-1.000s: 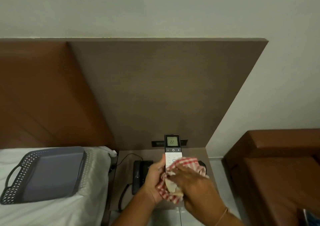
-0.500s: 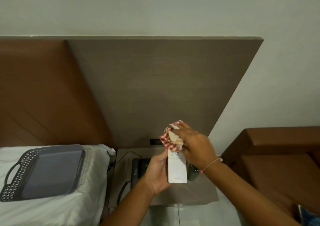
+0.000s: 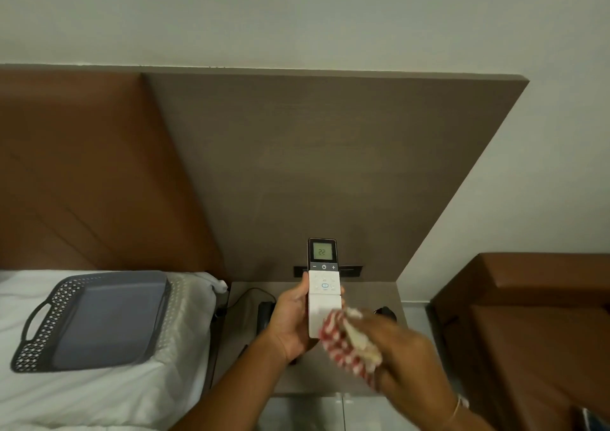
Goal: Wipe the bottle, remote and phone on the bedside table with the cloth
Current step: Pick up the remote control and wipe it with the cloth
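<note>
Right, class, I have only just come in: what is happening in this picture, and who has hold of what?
A person is cleaning a white air-conditioner remote with a small screen. The left hand holds it upright above the grey-brown bedside table, its display reading 22. The right hand, blurred with movement, presses a bunched red-and-white checked cloth against the remote's lower end. A black corded phone lies on the table, partly hidden behind the left hand.

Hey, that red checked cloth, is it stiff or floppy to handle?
Probably floppy: the cloth bunches and folds in the right hand. Likely light, since it drapes against the remote without tipping it.
</note>
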